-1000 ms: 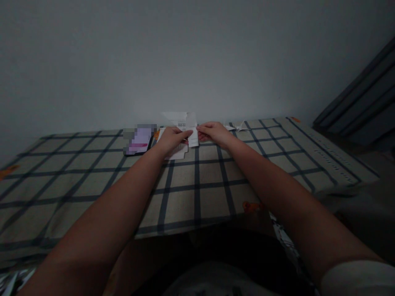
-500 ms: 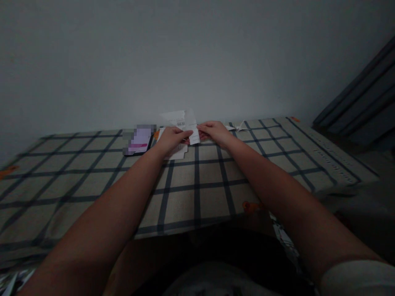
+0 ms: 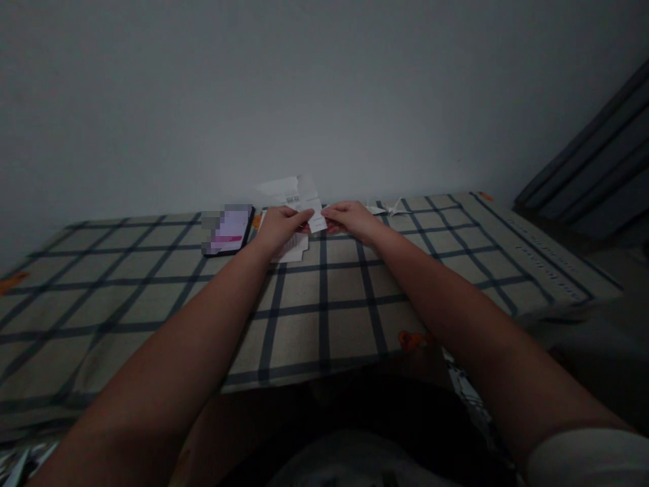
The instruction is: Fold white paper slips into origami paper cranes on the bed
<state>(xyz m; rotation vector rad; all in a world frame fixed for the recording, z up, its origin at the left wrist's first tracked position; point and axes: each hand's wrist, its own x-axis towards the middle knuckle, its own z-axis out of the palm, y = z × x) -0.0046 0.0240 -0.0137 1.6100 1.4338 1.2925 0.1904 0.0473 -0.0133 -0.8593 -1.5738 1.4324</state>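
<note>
A creased white sheet of printed paper (image 3: pixel 307 193) is held up above the table in front of me. My left hand (image 3: pixel 281 225) pinches its lower part between thumb and fingers. From the other side my right hand (image 3: pixel 351 220) is closed at the sheet's lower right edge, thumb against fingertips. Under my left hand lie more white printed papers (image 3: pixel 290 254), partly covered by the hand. Past my right hand, torn or crumpled white paper pieces (image 3: pixel 393 208) rest on the cloth.
A phone (image 3: pixel 230 230) with a lit screen lies left of the papers. The checked tablecloth (image 3: pixel 349 297) covers the table, which meets a plain wall (image 3: pixel 324 88) at the back. A dark curtain (image 3: pixel 598 142) hangs at the far right.
The held sheet has tilted and shifted slightly up and to the left, its lower end now slanting. My left hand has risen a little; my right hand is nearly where it was.
</note>
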